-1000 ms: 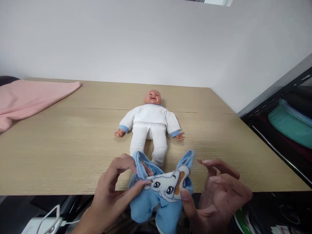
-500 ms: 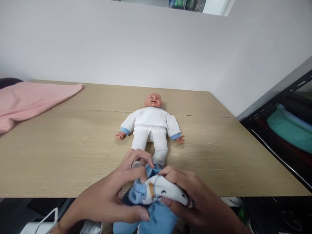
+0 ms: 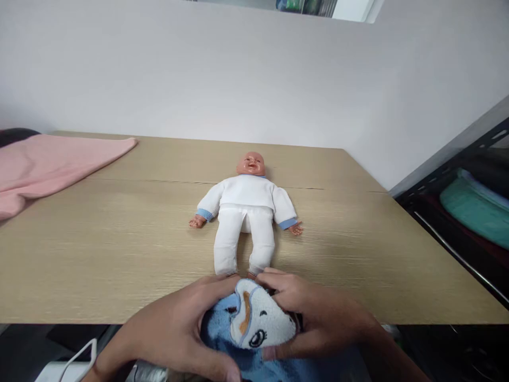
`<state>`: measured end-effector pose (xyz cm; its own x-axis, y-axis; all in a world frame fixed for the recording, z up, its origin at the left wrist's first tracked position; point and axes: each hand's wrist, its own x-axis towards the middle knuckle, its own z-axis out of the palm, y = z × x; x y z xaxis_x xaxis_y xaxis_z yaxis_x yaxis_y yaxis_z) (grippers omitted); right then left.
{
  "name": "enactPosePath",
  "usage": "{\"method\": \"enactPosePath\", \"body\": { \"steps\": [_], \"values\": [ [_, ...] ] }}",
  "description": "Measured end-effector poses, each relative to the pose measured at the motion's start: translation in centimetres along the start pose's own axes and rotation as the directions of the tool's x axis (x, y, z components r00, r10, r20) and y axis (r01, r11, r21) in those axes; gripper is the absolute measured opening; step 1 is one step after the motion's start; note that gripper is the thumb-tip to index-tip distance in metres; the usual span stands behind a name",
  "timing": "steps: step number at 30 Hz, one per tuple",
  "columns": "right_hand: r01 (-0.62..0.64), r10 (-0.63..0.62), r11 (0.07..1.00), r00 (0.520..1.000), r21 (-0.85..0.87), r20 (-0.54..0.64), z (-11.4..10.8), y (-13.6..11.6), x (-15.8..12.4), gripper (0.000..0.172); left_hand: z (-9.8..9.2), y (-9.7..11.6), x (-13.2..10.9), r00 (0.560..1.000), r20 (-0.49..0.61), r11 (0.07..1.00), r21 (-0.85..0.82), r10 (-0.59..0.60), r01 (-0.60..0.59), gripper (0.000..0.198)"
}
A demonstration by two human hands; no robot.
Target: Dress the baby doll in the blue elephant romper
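A blue cloth garment [image 3: 218,331] is bunched at the table's near edge, carrying a white animal-face patch [image 3: 264,321] with stitched eyes and an orange stripe. Curved round its left side is my left hand [image 3: 185,323], closed on the cloth with the thumb low in front. My right hand [image 3: 308,305] grips the right end of the patch, thumb in front and fingers behind. Just beyond both hands a baby doll [image 3: 247,191] lies on its back in a white top and white trousers with blue cuffs. Its feet are partly hidden behind my fingers.
The wooden table [image 3: 131,228] reaches back to a pale wall. A pink cloth [image 3: 59,164] lies on its left side. At the right stands a black metal rack [image 3: 449,249] with a green folded item [image 3: 475,207]. A white object [image 3: 67,369] with a handle sits below, at left.
The garment has turned and settled lower, so its white face patch now points upward more fully. My hands have moved slightly towards me, uncovering the doll's lower legs.
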<state>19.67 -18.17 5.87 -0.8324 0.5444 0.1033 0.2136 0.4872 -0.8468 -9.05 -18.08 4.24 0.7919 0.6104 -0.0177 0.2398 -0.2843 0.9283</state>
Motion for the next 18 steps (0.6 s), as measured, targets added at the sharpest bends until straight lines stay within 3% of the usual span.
{"method": "enactPosePath", "body": {
  "steps": [3,5,8,10,12,16,18],
  "values": [
    [0.08,-0.068,0.987,0.994,0.141,-0.09,0.6,0.4,0.0,0.038,-0.5,0.1,0.3,0.994,0.033,0.995,-0.014,0.101,-0.1,0.051],
    [0.107,-0.076,0.981,0.979,0.16,-0.188,0.8,0.6,-0.2,0.035,-0.6,0.0,0.1,0.992,-0.042,0.992,0.022,0.122,-0.121,0.035],
    [-0.027,0.056,0.991,0.972,0.131,-0.229,0.8,0.4,-0.3,0.034,-0.5,-0.9,-0.3,0.976,-0.183,0.991,0.075,0.119,-0.107,0.029],
    [-0.167,0.195,0.972,0.965,0.163,-0.175,0.6,0.2,-0.2,0.033,-0.3,-1.8,-0.6,0.971,-0.218,0.995,0.042,0.101,-0.094,0.035],
    [-0.21,0.237,0.949,0.967,0.237,-0.094,0.4,0.4,0.2,0.036,0.0,-2.5,-0.5,0.976,-0.211,0.996,-0.056,0.062,-0.076,0.043],
    [-0.155,0.111,0.913,0.984,0.377,0.136,0.4,1.6,0.9,0.045,0.6,-2.7,0.0,0.982,-0.183,0.962,-0.271,-0.045,-0.007,0.047],
    [-0.128,0.055,0.906,0.981,0.404,0.187,0.6,1.8,0.9,0.051,0.8,-2.6,-0.4,0.973,-0.194,0.947,-0.317,-0.126,0.059,0.047]
  ]
}}
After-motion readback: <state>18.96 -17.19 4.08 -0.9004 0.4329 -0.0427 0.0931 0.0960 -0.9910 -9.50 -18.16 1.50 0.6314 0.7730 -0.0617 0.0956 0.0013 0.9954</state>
